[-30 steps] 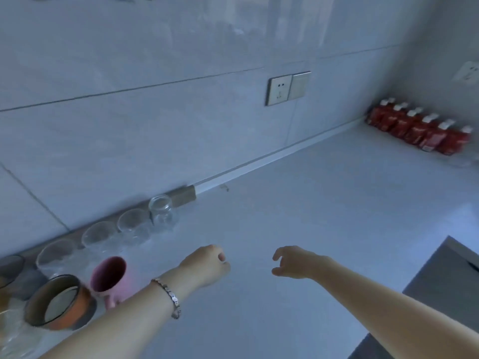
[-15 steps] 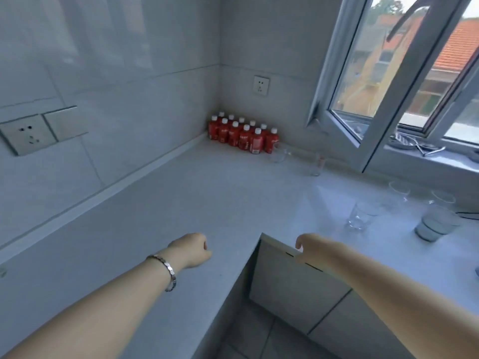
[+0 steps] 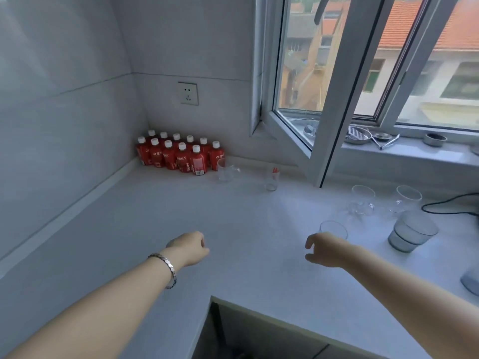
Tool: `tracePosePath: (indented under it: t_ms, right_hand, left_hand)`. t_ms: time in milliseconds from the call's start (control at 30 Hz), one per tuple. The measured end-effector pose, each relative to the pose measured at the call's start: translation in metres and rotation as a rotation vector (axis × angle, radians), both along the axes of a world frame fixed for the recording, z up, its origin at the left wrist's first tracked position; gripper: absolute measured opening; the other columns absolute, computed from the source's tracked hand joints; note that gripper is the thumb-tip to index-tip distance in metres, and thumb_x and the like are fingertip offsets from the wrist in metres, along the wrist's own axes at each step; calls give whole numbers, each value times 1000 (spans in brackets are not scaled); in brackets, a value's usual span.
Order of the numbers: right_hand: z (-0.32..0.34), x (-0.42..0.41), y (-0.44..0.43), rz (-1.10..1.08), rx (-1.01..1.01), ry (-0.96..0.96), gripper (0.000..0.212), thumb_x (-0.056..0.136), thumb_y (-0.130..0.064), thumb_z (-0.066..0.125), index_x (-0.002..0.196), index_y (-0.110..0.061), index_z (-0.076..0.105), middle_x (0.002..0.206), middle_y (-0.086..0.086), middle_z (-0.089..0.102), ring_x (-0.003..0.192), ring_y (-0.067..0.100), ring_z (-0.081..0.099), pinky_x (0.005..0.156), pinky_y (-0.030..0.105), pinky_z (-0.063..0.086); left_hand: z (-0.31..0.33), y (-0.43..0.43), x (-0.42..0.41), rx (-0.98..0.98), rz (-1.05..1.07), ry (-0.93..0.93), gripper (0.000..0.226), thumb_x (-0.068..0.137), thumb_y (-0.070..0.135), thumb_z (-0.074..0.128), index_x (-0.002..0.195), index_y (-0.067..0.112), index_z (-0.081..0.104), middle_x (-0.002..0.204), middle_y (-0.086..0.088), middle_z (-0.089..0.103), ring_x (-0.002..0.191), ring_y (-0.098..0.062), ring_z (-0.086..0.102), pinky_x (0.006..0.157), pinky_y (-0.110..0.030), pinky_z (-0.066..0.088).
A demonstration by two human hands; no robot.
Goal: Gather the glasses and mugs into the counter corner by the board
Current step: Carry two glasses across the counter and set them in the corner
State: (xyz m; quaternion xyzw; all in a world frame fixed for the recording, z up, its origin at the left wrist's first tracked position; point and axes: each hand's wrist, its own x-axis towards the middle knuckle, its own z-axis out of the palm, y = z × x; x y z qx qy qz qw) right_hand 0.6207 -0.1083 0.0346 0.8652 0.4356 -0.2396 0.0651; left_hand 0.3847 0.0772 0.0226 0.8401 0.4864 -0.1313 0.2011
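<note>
Your right hand (image 3: 327,251) half-open, empty, just short of nearest clear glass (image 3: 333,229) on desk (image 3: 233,224). Left hand (image 3: 190,248) loosely fisted, empty. Wrap glass low, grip firm; mind neighbouring tumblers (image 3: 412,230).

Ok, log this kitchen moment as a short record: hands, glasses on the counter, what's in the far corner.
left hand: loosely closed, empty, over the counter
right hand: fingers curled open, empty, just short of the nearest glass
clear glasses: nearest glass; two under the window; two near the bottles
grey tumbler: right side
far corner: red bottles
</note>
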Motion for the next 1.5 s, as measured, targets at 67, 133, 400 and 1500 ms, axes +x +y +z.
tracePosePath:
  t_ms: [67,133,400,1500]
  right_hand:
    - [-6,22,27,-10,-11,-1,38,90,-33,51,126,-22,53,127,2,59,119,22,54,86,26,41]
    - [-11,46,58,-38,-24,11,38,90,-33,51,127,-23,52,128,0,58,119,20,53,83,25,38]
    - [-36,119,179,-99,-60,44,39,91,-36,49,129,-25,50,126,-2,56,115,19,55,80,24,38]
    - [-64,132,283,-138,305,85,74,82,-36,67,144,-21,30,139,5,40,117,26,54,91,32,47]
  left_hand:
    - [-8,36,30,18,-8,-2,28,88,28,46,111,16,58,120,-4,63,110,-25,59,90,-29,45]
    - [-16,75,60,15,7,-20,32,90,29,45,117,16,55,125,-4,60,113,-24,57,92,-29,45]
    - [-36,218,188,-16,195,-255,72,81,45,62,136,10,32,139,-14,40,124,-34,48,97,-42,46]
    - [-39,232,125,-12,16,-333,85,67,37,78,140,23,37,142,7,38,128,-15,47,101,-27,42]
